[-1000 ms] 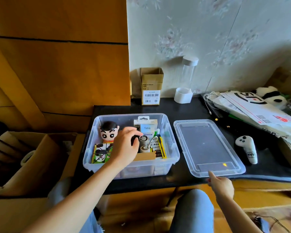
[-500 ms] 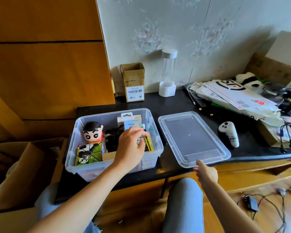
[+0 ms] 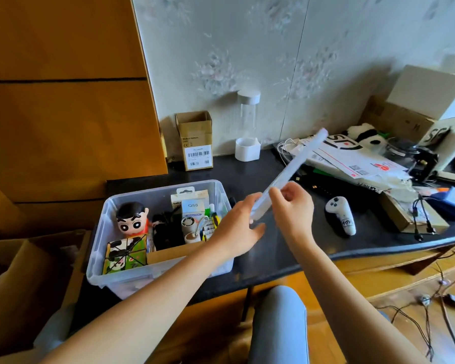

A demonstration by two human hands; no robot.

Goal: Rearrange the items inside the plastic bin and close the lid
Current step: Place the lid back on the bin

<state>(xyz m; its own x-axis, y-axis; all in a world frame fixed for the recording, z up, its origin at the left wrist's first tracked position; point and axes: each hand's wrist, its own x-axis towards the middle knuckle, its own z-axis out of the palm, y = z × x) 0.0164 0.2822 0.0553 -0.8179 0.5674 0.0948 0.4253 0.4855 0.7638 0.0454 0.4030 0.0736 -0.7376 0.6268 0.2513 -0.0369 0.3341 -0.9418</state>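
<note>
Head view: the clear plastic bin (image 3: 132, 269) stands open on the near left part of the black bench (image 3: 268, 177). Inside it, a cartoon figure (image 3: 132, 219) stands at the far left, with a panda-print cube (image 3: 125, 254) near it in front. Black items fill the middle, a white box marked Q88 (image 3: 192, 204) stands at the far side, and a brown cardboard piece (image 3: 174, 252) lies along the near wall.

The lid (image 3: 292, 169) is lifted off the bench and seen edge-on, tilted from near left up to far right, just right of the bin. The right hand (image 3: 293, 206) grips its near end with curled fingers. The left hand (image 3: 238, 227) reaches over the bin's right rim with straight fingers touching the lid's near end.

On the bench, a white controller (image 3: 340, 215) lies right of the hands. A small cardboard box (image 3: 196, 140) and a clear bottle (image 3: 248, 124) stand at the far side against the floral wall. Envelopes (image 3: 352, 158) and cables are piled at the far right.
</note>
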